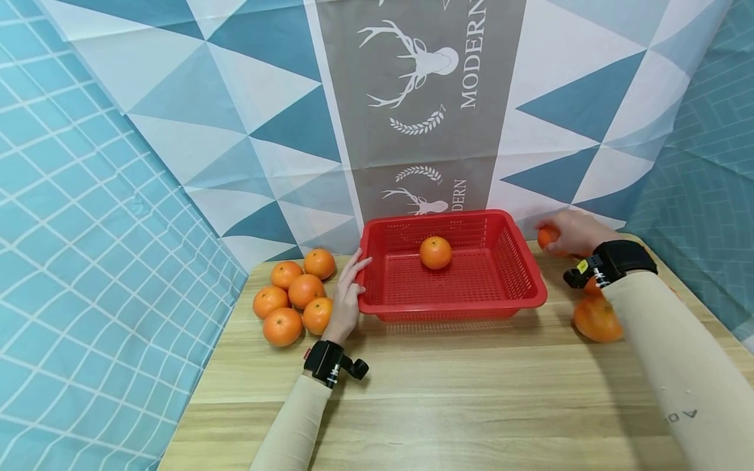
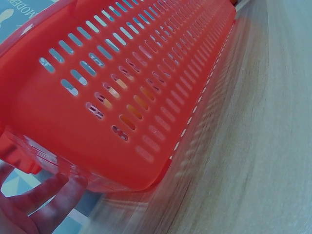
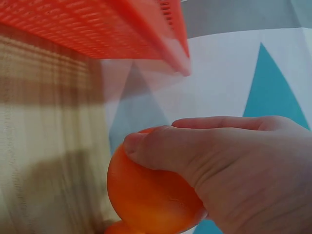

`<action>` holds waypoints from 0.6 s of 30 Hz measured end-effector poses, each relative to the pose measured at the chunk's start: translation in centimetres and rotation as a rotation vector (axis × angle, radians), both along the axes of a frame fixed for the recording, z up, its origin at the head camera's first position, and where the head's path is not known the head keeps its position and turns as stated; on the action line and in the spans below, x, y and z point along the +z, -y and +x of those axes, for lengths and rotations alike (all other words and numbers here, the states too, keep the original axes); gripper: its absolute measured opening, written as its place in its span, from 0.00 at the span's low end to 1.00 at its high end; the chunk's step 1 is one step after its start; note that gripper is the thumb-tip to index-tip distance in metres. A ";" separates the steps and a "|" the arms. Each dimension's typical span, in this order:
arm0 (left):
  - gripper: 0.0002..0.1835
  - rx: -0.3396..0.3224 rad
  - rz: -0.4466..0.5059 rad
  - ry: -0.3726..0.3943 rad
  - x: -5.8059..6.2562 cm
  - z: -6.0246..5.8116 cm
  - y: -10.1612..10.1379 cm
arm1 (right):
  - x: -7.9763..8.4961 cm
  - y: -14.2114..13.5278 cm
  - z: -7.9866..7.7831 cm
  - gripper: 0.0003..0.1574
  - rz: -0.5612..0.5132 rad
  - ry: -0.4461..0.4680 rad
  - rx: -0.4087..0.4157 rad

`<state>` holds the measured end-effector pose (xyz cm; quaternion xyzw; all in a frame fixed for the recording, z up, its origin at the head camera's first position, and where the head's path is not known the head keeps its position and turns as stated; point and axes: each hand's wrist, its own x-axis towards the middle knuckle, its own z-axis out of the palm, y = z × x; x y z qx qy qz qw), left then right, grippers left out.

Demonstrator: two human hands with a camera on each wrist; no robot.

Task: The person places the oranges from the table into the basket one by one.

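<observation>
A red perforated plastic basket (image 1: 453, 306) stands against the back of the table with one orange (image 1: 436, 253) inside. My left hand (image 1: 346, 297) rests at its left end, fairly straight fingers touching the rim; the left wrist view shows fingertips (image 2: 73, 187) against the outer end wall. To the right of the basket, my right hand (image 1: 577, 230) grips an orange (image 3: 151, 190), with the thumb lying over its top. Under the right forearm, another orange (image 1: 597, 319) shows partly, and others behind it are mostly hidden by the wrist.
Several oranges (image 1: 283, 327) cluster on the wooden table (image 1: 436, 399) left of the basket, beside the left hand. A patterned cloth (image 1: 412, 150) hangs right behind the basket. Blue cloths (image 1: 88, 261) border the table's sides.
</observation>
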<state>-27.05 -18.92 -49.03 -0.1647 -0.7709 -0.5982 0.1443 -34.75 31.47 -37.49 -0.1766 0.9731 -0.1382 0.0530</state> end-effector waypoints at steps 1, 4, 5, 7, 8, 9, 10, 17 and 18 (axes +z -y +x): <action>0.38 0.002 -0.001 0.001 0.0 0.0 0.0 | 0.2 0.1 0.2 0.31 -0.031 0.012 -0.008; 0.38 0.009 -0.006 0.005 0.1 0.1 0.0 | 1.0 0.4 0.8 0.32 -0.057 0.027 -0.017; 0.38 0.011 -0.008 0.006 0.2 0.2 -0.1 | 1.2 0.4 0.8 0.32 -0.056 0.027 -0.019; 0.38 0.015 -0.009 0.007 0.3 0.2 -0.1 | 1.6 0.4 0.8 0.33 -0.052 0.028 -0.027; 0.38 0.015 -0.010 0.008 0.3 0.2 -0.1 | 1.8 0.3 0.6 0.33 -0.019 0.010 -0.018; 0.38 0.016 -0.010 0.007 0.2 0.2 -0.1 | 1.9 0.2 0.2 0.33 0.009 -0.008 -0.008; 0.38 0.016 -0.010 0.007 0.2 0.2 -0.1 | 2.1 0.2 0.2 0.33 0.008 -0.014 -0.006; 0.38 -0.001 0.001 0.009 0.2 0.2 -0.1 | 3.0 0.3 0.3 0.31 0.005 -0.009 -0.025; 0.38 -0.003 0.000 0.009 0.2 0.2 -0.1 | 3.1 0.3 0.3 0.32 0.010 -0.012 -0.026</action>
